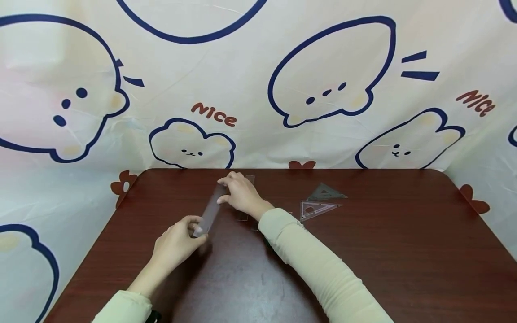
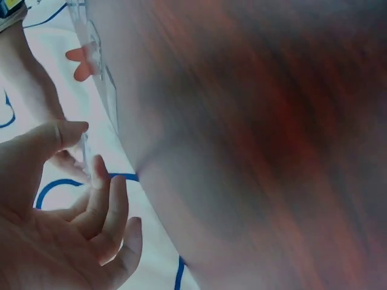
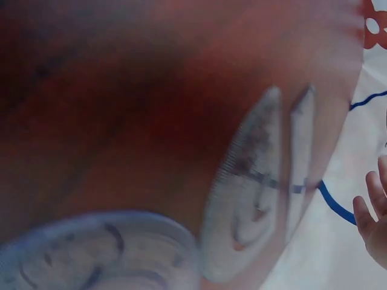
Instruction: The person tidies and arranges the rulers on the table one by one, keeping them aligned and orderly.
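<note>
A clear, blurred ruler [image 1: 212, 210] is held raised and slanted over the left of the table. My left hand [image 1: 175, 242] pinches its near end between thumb and fingers. Around the far end, the thumb and fingers of my right hand [image 1: 243, 195] close from the right. The left wrist view shows the ruler edge-on as a thin strip [image 2: 86, 154] by the left hand's thumb. Under the right forearm lie other clear pieces, partly hidden; one is a straight clear strip [image 1: 250, 179].
Two set squares, one greenish [image 1: 325, 193] and one pinkish [image 1: 319, 209], lie right of the right hand. The right wrist view shows a blurred rounded clear piece [image 3: 121, 257] and a pale piece with edge marks [image 3: 248, 193]. A printed cloth hangs behind the dark red table [image 1: 383, 251].
</note>
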`<state>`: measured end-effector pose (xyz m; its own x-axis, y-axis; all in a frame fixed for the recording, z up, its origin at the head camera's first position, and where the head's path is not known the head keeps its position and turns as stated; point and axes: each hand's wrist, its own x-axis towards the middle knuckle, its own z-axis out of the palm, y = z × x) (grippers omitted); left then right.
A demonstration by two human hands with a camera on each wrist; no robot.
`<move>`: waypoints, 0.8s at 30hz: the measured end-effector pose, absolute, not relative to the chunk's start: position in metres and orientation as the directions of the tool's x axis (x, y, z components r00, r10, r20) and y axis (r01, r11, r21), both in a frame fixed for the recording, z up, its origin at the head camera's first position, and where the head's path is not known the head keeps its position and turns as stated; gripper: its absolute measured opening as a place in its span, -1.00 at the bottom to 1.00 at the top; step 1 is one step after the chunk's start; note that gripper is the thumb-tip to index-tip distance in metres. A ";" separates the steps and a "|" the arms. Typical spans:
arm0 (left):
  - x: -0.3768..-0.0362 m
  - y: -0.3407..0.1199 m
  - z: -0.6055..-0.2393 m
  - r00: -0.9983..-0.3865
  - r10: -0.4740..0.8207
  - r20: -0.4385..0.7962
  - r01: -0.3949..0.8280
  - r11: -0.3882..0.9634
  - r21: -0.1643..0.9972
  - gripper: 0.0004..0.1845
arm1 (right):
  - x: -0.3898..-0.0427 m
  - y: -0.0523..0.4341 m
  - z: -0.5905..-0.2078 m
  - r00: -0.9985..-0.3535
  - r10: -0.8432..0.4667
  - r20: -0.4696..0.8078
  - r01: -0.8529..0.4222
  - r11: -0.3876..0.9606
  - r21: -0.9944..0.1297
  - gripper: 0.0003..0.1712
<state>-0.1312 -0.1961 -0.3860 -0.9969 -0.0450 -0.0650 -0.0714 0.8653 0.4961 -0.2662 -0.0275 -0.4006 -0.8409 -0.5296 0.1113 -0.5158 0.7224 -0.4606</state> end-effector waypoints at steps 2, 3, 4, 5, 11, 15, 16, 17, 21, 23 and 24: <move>-0.128 -0.196 -0.389 -0.997 -0.047 -0.060 -0.071 0.864 0.498 -0.72 | -0.264 -0.029 -0.405 -0.847 -0.524 0.085 -0.490 0.710 -0.505 -0.34; -0.127 -0.196 -0.391 -0.997 -0.043 -0.062 -0.068 0.865 0.497 -0.77 | -0.264 -0.029 -0.407 -0.849 -0.523 0.074 -0.479 0.705 -0.522 -0.34; -0.126 -0.196 -0.393 -0.997 -0.038 -0.064 -0.065 0.866 0.497 -0.80 | -0.263 -0.029 -0.409 -0.853 -0.518 0.065 -0.468 0.702 -0.537 -0.36; -0.125 -0.196 -0.395 -0.997 -0.033 -0.070 -0.064 0.863 0.502 -0.81 | -0.263 -0.030 -0.410 -0.856 -0.513 0.057 -0.456 0.701 -0.549 -0.37; -0.123 -0.194 -0.404 -0.997 -0.030 -0.064 -0.058 0.868 0.494 -0.83 | -0.264 -0.026 -0.412 -0.867 -0.496 0.048 -0.440 0.716 -0.542 -0.46; -0.119 -0.189 -0.407 -0.998 -0.002 -0.071 -0.035 0.885 0.464 -0.76 | -0.267 -0.020 -0.409 -0.855 -0.517 0.038 -0.454 0.713 -0.534 -0.50; -0.117 -0.187 -0.408 -0.997 0.010 -0.072 -0.023 0.891 0.454 -0.73 | -0.267 -0.018 -0.409 -0.854 -0.520 0.032 -0.455 0.714 -0.532 -0.52; -0.116 -0.185 -0.409 -0.997 0.023 -0.071 -0.011 0.898 0.440 -0.70 | -0.268 -0.016 -0.408 -0.853 -0.522 0.022 -0.453 0.716 -0.531 -0.53; -0.111 -0.177 -0.410 -0.997 0.046 -0.068 0.015 0.916 0.401 -0.69 | -0.268 -0.005 -0.402 -0.859 -0.510 -0.049 -0.405 0.735 -0.544 -0.62; -0.109 -0.175 -0.410 -0.997 0.043 -0.062 0.015 0.920 0.392 -0.72 | -0.265 0.002 -0.398 -0.860 -0.500 -0.098 -0.370 0.745 -0.555 -0.66; -0.108 -0.174 -0.410 -0.997 0.041 -0.058 0.015 0.920 0.391 -0.73 | -0.263 0.005 -0.396 -0.861 -0.494 -0.120 -0.354 0.751 -0.557 -0.67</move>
